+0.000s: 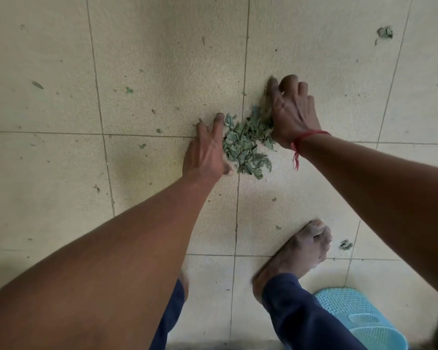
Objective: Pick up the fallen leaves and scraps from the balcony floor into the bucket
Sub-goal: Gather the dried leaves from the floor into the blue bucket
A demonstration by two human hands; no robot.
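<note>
Below, left hand (208, 152), right hand (292, 112) flanking leaf pile (247, 146)

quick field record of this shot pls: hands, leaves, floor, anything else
left hand: fingers straight, on the floor, left of the leaf pile
right hand: fingers bent, at the pile's right edge
leaf pile: green, heaped between both hands
stray leaves: far top right; another by the bare foot
blue mesh container: bottom right, partly cut off

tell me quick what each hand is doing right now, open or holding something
Left hand: open, fingers straight, against the leaf pile.
Right hand: open, fingers spread, at the pile's other side, gripping nothing.
</note>
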